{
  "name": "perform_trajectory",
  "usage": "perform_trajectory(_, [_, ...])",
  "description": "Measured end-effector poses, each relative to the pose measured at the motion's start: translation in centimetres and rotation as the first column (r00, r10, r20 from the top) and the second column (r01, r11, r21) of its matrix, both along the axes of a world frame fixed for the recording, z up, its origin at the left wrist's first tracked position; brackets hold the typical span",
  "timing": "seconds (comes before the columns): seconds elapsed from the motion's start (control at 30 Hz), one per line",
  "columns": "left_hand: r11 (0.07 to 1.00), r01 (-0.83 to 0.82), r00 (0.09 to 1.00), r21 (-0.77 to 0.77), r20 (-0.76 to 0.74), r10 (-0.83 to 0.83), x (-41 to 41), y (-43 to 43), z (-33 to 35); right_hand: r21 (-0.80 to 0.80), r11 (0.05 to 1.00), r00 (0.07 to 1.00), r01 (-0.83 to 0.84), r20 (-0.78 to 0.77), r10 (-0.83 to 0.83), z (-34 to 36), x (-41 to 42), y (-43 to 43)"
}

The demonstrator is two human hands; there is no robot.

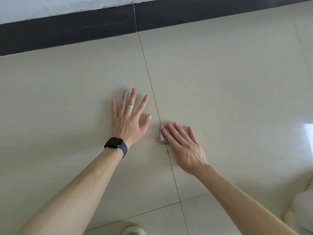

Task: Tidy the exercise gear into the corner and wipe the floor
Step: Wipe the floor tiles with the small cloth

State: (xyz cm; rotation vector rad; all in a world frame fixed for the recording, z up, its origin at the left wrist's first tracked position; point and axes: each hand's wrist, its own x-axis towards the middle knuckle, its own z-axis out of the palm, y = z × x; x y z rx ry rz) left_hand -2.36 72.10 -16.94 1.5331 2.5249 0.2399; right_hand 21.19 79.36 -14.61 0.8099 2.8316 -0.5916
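The floor (228, 73) is glossy beige tile, with one dark grout line (152, 92) running out from a black skirting board (67, 31). The left hand (130, 119) lies flat on it, fingers spread. Just beside, on the line, a small crumpled greyish cloth (160, 136) sits under the right hand's (184, 145) straight fingers. Something pale and soft (303, 209) lies at the right edge.

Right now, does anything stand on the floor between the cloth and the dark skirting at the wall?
Nothing visible does. The right hand presses the cloth onto the floor; only a grout line runs up to the skirting. The left hand rests flat beside it, apart.
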Motion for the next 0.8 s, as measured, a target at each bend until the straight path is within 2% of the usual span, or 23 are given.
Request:
perform_trajectory(0.1, [0.994, 0.06, 0.998, -0.093, -0.002, -0.06, 2.5, -7.2, -0.4, -0.006, 0.951, 0.951, 0.308, 0.041, -0.307, 0.4, -4.2, 3.6])
perform_trajectory(0.17, [0.994, 0.063, 0.998, -0.092, 0.013, -0.062, 2.4, -8.5, -0.7, 0.001, 0.94, 0.939, 0.342, 0.037, -0.342, 0.4, -5.9, 3.5])
perform_trajectory(0.27, [0.996, 0.06, 0.998, -0.071, 0.018, -0.059, 2.4, -8.2, -0.6, -0.008, 0.971, 0.971, 0.237, 0.007, -0.237, 0.6, -3.3, -3.0])
perform_trajectory(0.37, [0.995, 0.073, 0.997, -0.072, 0.023, -0.072, 2.3, -8.4, -0.7, -0.003, 0.999, 0.998, 0.034, 0.053, -0.033, 1.2, 3.1, -13.0])
perform_trajectory(0.43, [0.995, 0.065, 0.997, -0.069, 0.032, -0.063, 2.1, -8.6, -0.7, -0.009, 0.993, 0.99, -0.12, 0.077, 0.12, 1.5, 6.9, -15.9])
perform_trajectory(0.47, [0.996, 0.066, 0.997, -0.065, 0.03, -0.064, 2.1, -8.5, -0.7, 0.003, 0.992, 0.988, -0.128, 0.085, 0.127, 1.4, 7.9, -15.6])
perform_trajectory(0.5, [0.996, 0.073, 0.997, -0.059, 0.029, -0.071, 2.2, -8.5, -0.7, 0.025, 0.998, 0.994, -0.054, 0.095, 0.051, 1.2, 8.4, -14.6])
perform_trajectory(0.53, [0.995, 0.083, 0.996, -0.051, 0.033, -0.082, 2.1, -8.5, -0.8, 0.039, 0.993, 0.987, 0.109, 0.116, -0.113, 0.9, 8.2, -13.3])
perform_trajectory(0.57, [0.995, 0.09, 0.995, -0.044, 0.039, -0.089, 2.1, -8.5, -0.8, 0.055, 0.942, 0.933, 0.33, 0.136, -0.335, 0.8, 7.6, -12.1])
perform_trajectory(0.6, [0.995, 0.092, 0.995, -0.039, 0.043, -0.09, 2.0, -8.6, -0.9, 0.065, 0.844, 0.83, 0.533, 0.151, -0.536, 0.8, 6.6, -11.6])
perform_trajectory(0.63, [0.995, 0.09, 0.995, -0.039, 0.046, -0.088, 1.9, -8.6, -0.9, 0.077, 0.76, 0.746, 0.645, 0.152, -0.649, 0.7, 5.4, -12.0])
perform_trajectory(0.67, [0.995, 0.087, 0.995, -0.042, 0.053, -0.085, 1.9, -8.6, -0.8, 0.074, 0.753, 0.74, 0.654, 0.144, -0.657, 0.7, 4.1, -13.0])
perform_trajectory(0.7, [0.995, 0.087, 0.994, -0.046, 0.067, -0.083, 2.0, -8.5, -0.7, 0.058, 0.829, 0.818, 0.556, 0.136, -0.558, 0.8, 2.9, -14.7])
perform_trajectory(0.73, [0.994, 0.093, 0.992, -0.048, 0.088, -0.089, 2.0, -8.4, -0.5, 0.024, 0.933, 0.923, 0.359, 0.137, -0.358, 1.0, 2.0, -16.7])
perform_trajectory(0.77, [0.993, 0.105, 0.989, -0.049, 0.106, -0.099, 1.9, -8.4, -0.2, -0.014, 0.994, 0.987, 0.107, 0.125, -0.104, 1.3, 1.5, -18.2])
perform_trajectory(0.8, [0.993, 0.104, 0.989, -0.051, 0.112, -0.098, 1.7, -8.7, 0.0, -0.036, 0.994, 0.99, -0.108, 0.089, 0.111, 1.3, 1.3, -18.7])
